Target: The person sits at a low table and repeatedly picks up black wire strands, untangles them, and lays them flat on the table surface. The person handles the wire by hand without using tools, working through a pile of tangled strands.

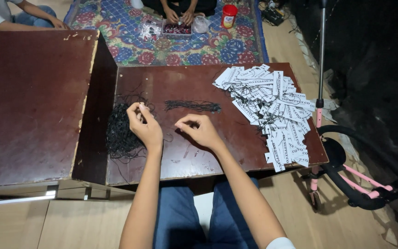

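Hands were what I watched first. My left hand [144, 123] was up over the low brown table [185, 157], near its left edge, with the thumb and first finger pinched on a thin black string [137, 110], so thin I could hardly see it. My right hand [200, 129] was just beside it, near the middle of the table, fingers curled and tips pinched together; I could not tell if they held the same string.

A big tangle of black strings [119, 131] lay at the left edge, right under my left hand, close enough to pick from. A small neat bundle of strings [193, 106] lay past my hands, toward the far edge. A heap of white paper tags [272, 110] with black print covered the right side, reaching down to the near right corner.

A taller brown table [28, 101] stood to the left. Past the far edge, another person's hands [179, 16] worked on a flowered rug [130, 37] beside a red cup [229, 16].
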